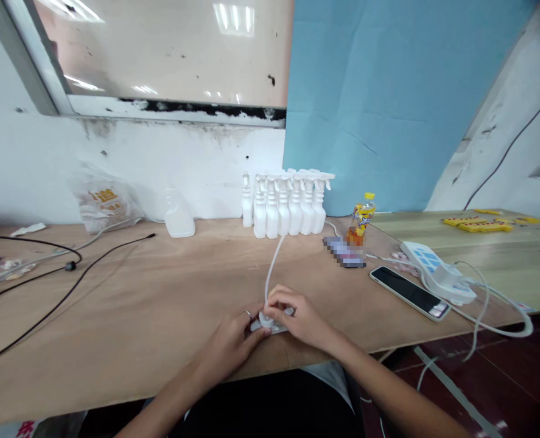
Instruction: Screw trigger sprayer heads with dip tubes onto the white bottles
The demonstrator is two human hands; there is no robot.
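Near the table's front edge, my left hand, with a ring on one finger, is closed around a white trigger spray head. The head lies low, with its round collar facing up. From it rises a thin white tube, slightly curved, reaching up toward the row of bottles in the view. My right hand pinches the tube's lower end at the collar. Fingers cover part of the spray head. Behind, several white spray bottles stand grouped upright, most with trigger heads on.
A lone white bottle stands left of the group, near a plastic bag. Black cables cross the left side. To the right are a drink bottle, a phone, a power strip and yellow packets.
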